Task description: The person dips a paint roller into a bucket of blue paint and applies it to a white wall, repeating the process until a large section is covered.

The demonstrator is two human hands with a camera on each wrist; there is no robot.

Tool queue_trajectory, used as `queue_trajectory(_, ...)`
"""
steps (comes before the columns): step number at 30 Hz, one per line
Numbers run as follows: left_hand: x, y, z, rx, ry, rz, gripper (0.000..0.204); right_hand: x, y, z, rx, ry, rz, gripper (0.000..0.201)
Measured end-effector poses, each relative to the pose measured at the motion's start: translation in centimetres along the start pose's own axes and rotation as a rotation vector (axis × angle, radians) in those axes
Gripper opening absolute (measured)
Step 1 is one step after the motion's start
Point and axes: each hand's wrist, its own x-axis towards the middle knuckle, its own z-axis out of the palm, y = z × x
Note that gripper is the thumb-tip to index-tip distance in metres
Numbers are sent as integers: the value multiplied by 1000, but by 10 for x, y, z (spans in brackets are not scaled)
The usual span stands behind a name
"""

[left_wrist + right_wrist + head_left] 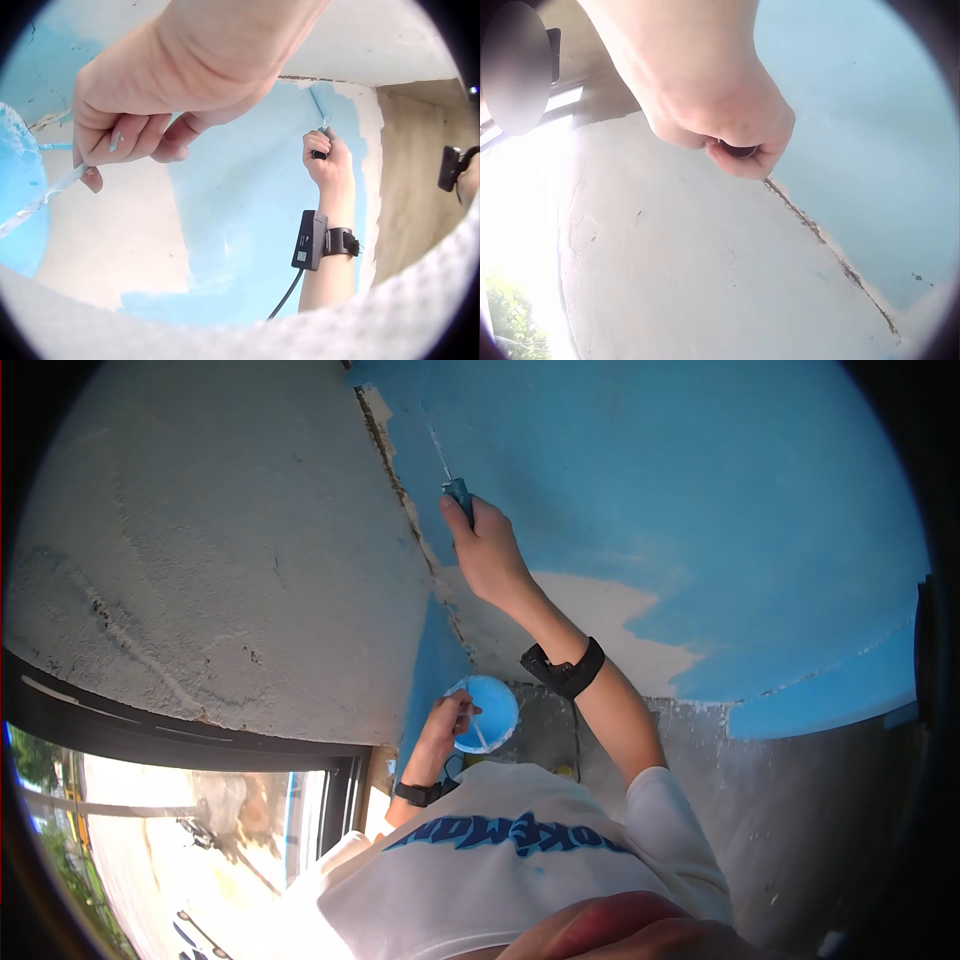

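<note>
My right hand (488, 555) grips the dark blue handle (458, 493) of a paint roller, raised against the blue-painted wall (620, 470). In the left wrist view its narrow blue roller head (318, 102) lies on the paint near a bare pale strip. The right wrist view shows my fingers curled round the handle's end (739, 150); the roller head is hidden there. Lower down, my left hand (438, 728) holds a paint bucket (497, 705) by its paint-smeared white bail handle (45, 199). Blue paint coats the bucket's inside, and blue specks mark a left finger (116, 141).
A rough grey wall (230, 580) meets the blue one along a cracked corner seam (395, 475). An unpainted pale patch (600, 620) lies below the right hand. At lower left is a dark-framed window (340, 785). Black camera bands (572, 668) sit on both wrists.
</note>
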Motion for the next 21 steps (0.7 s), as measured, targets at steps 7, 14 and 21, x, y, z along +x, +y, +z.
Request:
queue_trajectory(7,3,1,-5,-23,1,-20,20,-26,72,3,-131,49,75,38)
queue_trajectory(14,7,-7,-4,0,44,-65,17,-106,167,-10,-310,112,284,34)
queue_trajectory(21,11,-18,-10,-22,25,-79,16,-143,176,-21,-300,132,322,34)
